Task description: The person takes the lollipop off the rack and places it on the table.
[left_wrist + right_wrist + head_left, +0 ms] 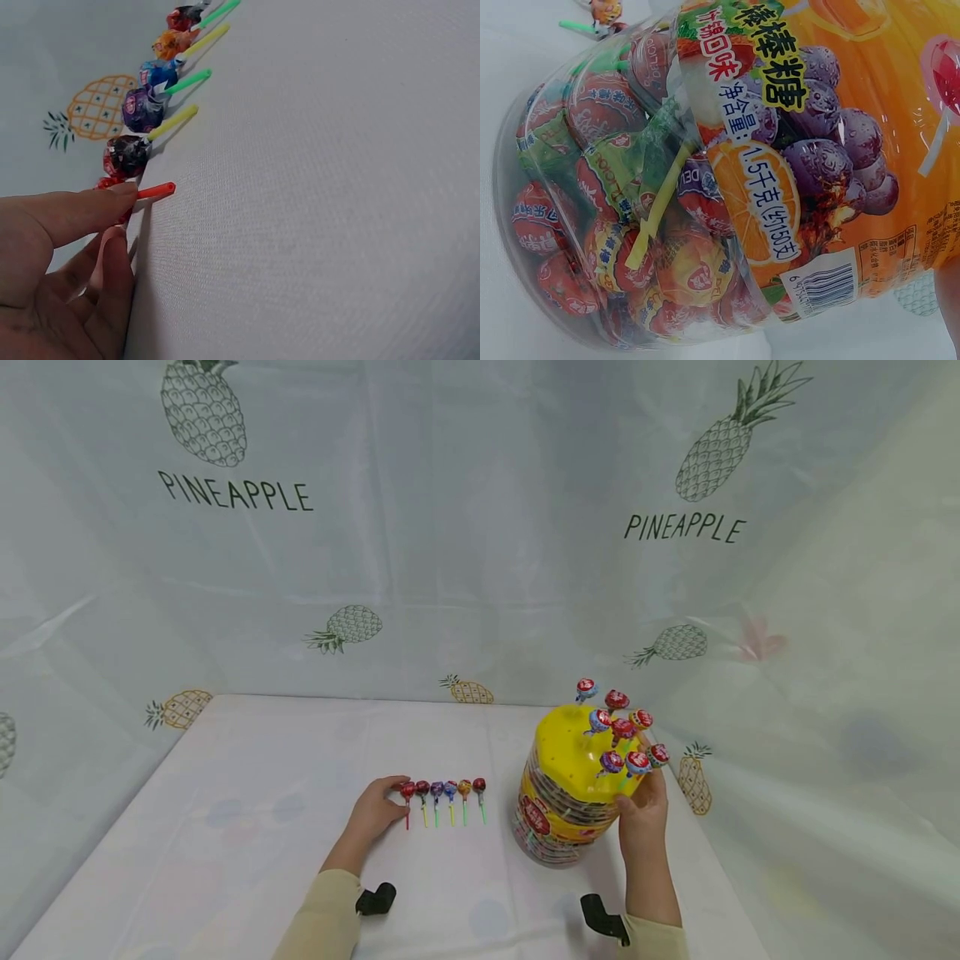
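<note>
My left hand (377, 812) is at the near end of a row of lollipops, its thumb and a finger pinching the red-stick lollipop (156, 191). Part of that candy's red wrapper is hidden behind the fingers in the left wrist view. Beside it lie several wrapped lollipops, among them a dark red one (127, 155), a purple one (144, 110) and an orange one (465, 787). My right hand (646, 808) grips the yellow lid edge of a big clear candy jar (534, 814), which leans to the right. Several lollipops (622, 729) stand stuck in its yellow lid (558, 752).
A white-covered table (247, 827) lies under everything. A pale curtain (480, 527) printed with pineapples hangs behind it and along the sides. More wrapped lollipops (604, 109) fill the jar behind its clear wall.
</note>
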Tool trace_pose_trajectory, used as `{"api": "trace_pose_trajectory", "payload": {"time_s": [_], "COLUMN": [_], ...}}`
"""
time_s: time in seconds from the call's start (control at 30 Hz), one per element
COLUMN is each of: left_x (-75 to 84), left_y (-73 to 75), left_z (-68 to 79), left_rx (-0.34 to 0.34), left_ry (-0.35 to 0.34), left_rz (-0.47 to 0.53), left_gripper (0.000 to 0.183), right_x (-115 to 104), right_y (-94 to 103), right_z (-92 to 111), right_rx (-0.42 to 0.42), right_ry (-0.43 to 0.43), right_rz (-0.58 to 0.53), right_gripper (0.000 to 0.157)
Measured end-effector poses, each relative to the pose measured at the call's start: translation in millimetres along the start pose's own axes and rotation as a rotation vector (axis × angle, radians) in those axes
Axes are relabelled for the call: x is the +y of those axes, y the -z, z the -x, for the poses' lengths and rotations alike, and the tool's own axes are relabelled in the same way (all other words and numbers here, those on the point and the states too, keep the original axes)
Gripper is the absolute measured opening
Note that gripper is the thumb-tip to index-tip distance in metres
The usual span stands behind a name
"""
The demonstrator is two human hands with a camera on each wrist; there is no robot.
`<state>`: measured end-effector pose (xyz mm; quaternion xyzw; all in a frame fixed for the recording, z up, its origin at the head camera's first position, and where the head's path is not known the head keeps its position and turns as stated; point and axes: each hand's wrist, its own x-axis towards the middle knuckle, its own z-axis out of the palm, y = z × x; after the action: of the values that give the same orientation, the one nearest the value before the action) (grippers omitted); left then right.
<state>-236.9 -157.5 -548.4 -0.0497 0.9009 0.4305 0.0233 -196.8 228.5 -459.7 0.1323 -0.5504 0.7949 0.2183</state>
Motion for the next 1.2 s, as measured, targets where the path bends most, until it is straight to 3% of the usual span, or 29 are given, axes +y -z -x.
{"api": "trace_pose_trajectory", "payload": {"time_s": [0.17, 0.3, 0.5, 0.63, 0.97, 1.2], "left_x": [-2.2, 9.5, 63.6, 100.7, 173.0, 217.3], "left_y": [2.7, 10.4, 26.2, 30.6, 24.3, 5.6], "left_z": [-4.3, -5.7, -2.7, 1.0, 2.9, 3.2], "left_rx": [-0.020, -0.013, 0.021, 0.002, -0.158, -0.271], "left_ry": [-0.007, -0.013, -0.117, -0.220, -0.453, -0.532], "left_rz": [0.015, 0.030, 0.032, 0.084, 0.241, 0.353], "left_gripper": [0.057, 0.059, 0.060, 0.059, 0.054, 0.052], "right_x": [-0.3, -1.0, -2.8, -2.1, -4.9, -4.6], "right_y": [0.1, 0.0, 0.2, 0.5, -3.6, 0.5], "right_z": [0.6, 1.0, 1.5, 1.3, 2.5, 2.0], "right_rx": [-0.007, -0.015, -0.011, -0.017, -0.005, -0.010], "right_ry": [0.002, 0.006, 0.003, 0.003, -0.005, -0.006], "right_rz": [-0.016, -0.025, -0.030, -0.034, -0.021, -0.013], "right_gripper": [0.070, 0.072, 0.070, 0.072, 0.070, 0.069]}}
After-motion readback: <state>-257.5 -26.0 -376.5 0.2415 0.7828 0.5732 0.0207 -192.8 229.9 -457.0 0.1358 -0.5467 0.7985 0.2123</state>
